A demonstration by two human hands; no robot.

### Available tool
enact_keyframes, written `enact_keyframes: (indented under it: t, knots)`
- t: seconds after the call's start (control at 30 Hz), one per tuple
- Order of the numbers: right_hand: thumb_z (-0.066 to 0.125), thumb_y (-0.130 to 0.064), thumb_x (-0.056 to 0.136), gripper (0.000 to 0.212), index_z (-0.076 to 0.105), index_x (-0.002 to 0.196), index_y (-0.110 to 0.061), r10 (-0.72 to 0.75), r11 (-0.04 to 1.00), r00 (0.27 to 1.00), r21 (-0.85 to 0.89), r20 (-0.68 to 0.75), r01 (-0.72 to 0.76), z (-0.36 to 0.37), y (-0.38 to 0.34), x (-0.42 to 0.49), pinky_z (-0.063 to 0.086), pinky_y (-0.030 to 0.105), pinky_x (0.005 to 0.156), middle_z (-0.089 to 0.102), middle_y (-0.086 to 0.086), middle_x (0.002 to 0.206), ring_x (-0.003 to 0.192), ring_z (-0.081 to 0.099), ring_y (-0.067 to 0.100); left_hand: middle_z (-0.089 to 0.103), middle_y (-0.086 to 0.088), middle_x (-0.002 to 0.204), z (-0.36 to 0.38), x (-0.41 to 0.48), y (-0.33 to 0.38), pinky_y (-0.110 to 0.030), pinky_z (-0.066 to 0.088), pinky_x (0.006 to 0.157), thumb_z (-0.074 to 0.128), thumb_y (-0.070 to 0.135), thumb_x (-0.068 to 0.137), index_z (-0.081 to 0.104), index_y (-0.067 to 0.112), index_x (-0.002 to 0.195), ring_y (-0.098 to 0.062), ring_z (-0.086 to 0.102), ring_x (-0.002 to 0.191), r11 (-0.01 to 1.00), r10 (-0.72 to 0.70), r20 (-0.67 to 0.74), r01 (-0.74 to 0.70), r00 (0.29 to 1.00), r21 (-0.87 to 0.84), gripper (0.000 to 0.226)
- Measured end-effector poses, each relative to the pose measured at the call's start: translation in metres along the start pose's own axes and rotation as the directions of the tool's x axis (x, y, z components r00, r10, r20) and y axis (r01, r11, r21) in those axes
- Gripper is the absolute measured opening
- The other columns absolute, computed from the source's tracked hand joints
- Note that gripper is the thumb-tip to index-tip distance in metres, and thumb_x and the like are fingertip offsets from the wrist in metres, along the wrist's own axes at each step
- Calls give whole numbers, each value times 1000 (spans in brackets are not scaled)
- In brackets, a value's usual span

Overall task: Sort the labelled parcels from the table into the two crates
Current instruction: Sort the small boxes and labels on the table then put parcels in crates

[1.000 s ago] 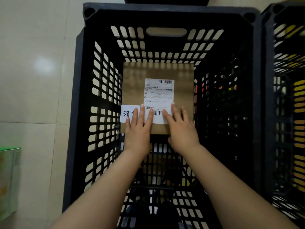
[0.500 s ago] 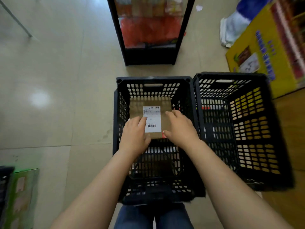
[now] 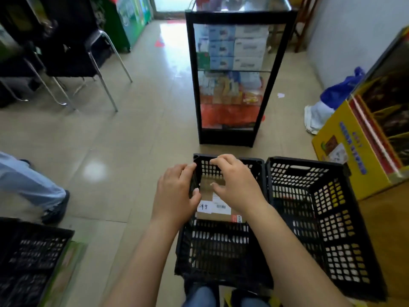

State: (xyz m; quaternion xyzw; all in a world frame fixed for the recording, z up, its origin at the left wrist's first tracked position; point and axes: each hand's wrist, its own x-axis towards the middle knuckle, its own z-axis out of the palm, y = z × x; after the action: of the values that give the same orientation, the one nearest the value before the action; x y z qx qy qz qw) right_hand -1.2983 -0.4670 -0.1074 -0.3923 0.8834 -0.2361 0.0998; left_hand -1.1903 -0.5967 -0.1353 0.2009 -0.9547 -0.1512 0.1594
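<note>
A brown cardboard parcel (image 3: 218, 214) with a white shipping label and a handwritten white tag lies flat at the bottom of the left black crate (image 3: 221, 244). Beside it on the right stands a second black crate (image 3: 321, 218); I see no parcel in it. My left hand (image 3: 174, 196) hovers over the left crate's left wall, fingers loosely curled and holding nothing. My right hand (image 3: 236, 185) hangs above the parcel with relaxed, slightly bent fingers, also holding nothing. Both hands are apart from the parcel.
A black glass display cabinet (image 3: 232, 85) stands just beyond the crates. A yellow carton (image 3: 354, 151) sits at the right. Another black crate (image 3: 28, 262) is at the lower left, near a person's leg (image 3: 33, 187). Chairs (image 3: 84, 58) stand at the far left.
Both hands have let go of the parcel and lifted up out of the left crate. The camera has risen and tilted forward, showing the room.
</note>
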Motion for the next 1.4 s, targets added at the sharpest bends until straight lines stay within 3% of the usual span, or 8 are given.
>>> enact_keyframes:
  t: [0.23,0.4,0.57,0.77,0.87,0.97,1.13,1.4]
  knots:
    - [66,-29,88,53,48,138,-25,-265,964,957,12,116,265,-35,-20,-18,32,30,106,45,-4,139,128,41,18,59,-3,115,-44,-48,39,-41,45,93,73,21,74,57,14,128,-24,54,106,963,-253,-186,266,949,50,57]
    - [65,-31,89,51,48,137,-25,-482,875,835,109,266,471,-22,-48,-44,37,32,104,45,-5,138,121,47,18,57,-3,118,-59,-126,60,-43,45,96,71,20,76,56,13,127,-25,52,110,841,-515,-283,541,809,18,54]
    - [65,-31,89,51,47,137,-25,-682,723,620,234,388,650,14,-97,-91,40,35,102,43,-4,137,124,44,20,54,-1,124,-84,-217,73,-40,39,101,70,19,75,55,15,128,-23,47,118,628,-714,-385,778,585,19,56]
    - [67,-29,86,50,51,133,-22,-850,476,322,348,416,807,47,-169,-172,41,36,98,48,-2,132,118,49,23,56,-2,116,-111,-328,100,-40,49,88,73,18,69,59,15,121,-24,52,106,380,-783,-552,923,286,-61,54]
    - [68,-25,84,49,54,130,-19,-902,324,143,421,407,847,57,-207,-229,42,36,97,50,0,129,118,49,23,57,-2,112,-128,-390,125,-35,47,85,73,20,69,60,14,119,-25,55,102,246,-765,-627,966,147,-73,53]
    - [68,-24,82,49,55,129,-18,-913,182,-39,493,405,851,66,-238,-297,42,39,96,51,2,125,116,50,25,58,-2,116,-143,-453,160,-31,42,85,76,18,72,59,15,121,-24,54,105,82,-747,-665,990,-16,-116,52]
    - [68,-23,81,47,56,127,-20,-895,8,-268,614,356,789,76,-273,-421,41,36,97,52,1,124,116,51,22,59,-4,111,-157,-561,223,-39,48,83,77,18,70,59,13,120,-27,56,101,-140,-699,-687,980,-197,-139,53]
    - [71,-26,83,50,54,130,-23,-827,-158,-495,736,265,658,89,-299,-629,43,38,101,51,-4,126,117,51,18,58,1,118,-183,-733,314,-33,43,91,75,23,76,58,18,125,-21,54,109,-353,-568,-714,905,-409,-237,53]
